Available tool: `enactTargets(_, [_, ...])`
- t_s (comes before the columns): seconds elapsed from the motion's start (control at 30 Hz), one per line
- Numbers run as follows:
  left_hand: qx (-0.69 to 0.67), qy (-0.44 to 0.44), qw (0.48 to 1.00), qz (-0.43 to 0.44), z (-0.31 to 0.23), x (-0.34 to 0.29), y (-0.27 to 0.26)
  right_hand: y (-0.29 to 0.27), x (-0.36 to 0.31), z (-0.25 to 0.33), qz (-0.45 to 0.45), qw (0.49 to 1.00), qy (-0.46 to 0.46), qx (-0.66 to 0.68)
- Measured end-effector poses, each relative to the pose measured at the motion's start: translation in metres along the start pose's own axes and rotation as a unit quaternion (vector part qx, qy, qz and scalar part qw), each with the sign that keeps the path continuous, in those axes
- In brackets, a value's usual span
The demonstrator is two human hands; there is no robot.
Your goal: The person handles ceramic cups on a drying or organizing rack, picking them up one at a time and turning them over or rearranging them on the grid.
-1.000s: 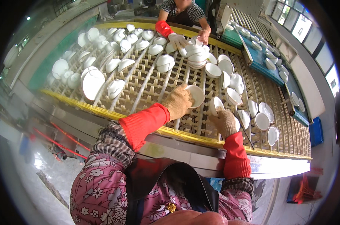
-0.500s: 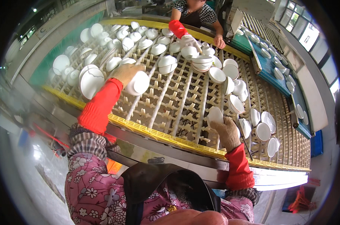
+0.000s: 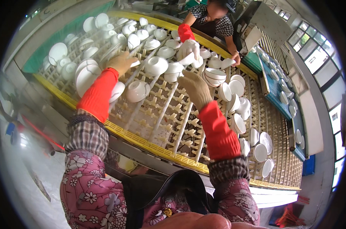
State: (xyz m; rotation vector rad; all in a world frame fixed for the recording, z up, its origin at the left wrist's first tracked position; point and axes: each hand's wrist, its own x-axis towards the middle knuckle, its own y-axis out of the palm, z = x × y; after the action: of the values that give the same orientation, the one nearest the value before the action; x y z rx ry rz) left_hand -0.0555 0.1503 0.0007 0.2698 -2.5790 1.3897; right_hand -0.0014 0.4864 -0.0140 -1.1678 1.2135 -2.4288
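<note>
My left hand point(image 3: 121, 63), in a tan glove with a red sleeve, is closed at the left of the peg conveyor point(image 3: 163, 128). A small white bowl point(image 3: 134, 63), mostly hidden, shows at its fingertips. Below that hand, a round white bowl point(image 3: 138, 91) rests on the pegs, and a tilted bowl point(image 3: 117, 92) is partly covered by my sleeve. My right hand point(image 3: 195, 88), gloved alike, reaches over the middle with fingers stretched out, at the right side of two nested upside-down bowls point(image 3: 174, 71). An upturned bowl point(image 3: 156, 66) sits left of these.
Opposite me, a person works with a white-gloved hand point(image 3: 190, 51) and a bare hand point(image 3: 236, 59), both at bowls. Stacked bowls point(image 3: 215, 77) stand right of my right hand. Bowls line a blue belt point(image 3: 274, 89) at the right. A yellow rail point(image 3: 150, 147) edges the conveyor.
My right hand has moved from the front right to the middle, beside the nested bowls. My left hand has left the round bowl, which rests on the pegs. The view has shifted.
</note>
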Motion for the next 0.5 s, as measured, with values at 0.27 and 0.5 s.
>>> enactTargets(0.27, [0.094, 0.020, 0.994, 0.061, -0.003, -0.005, -0.010, -0.098, -0.144, -0.020, -0.092, 0.934, 0.262, -0.224])
enactTargets(0.5, [0.212, 0.062, 0.975, 0.037, -0.029, -0.055, -0.027, -0.104, -0.212, -0.035, 0.082, 0.851, 0.429, -0.292])
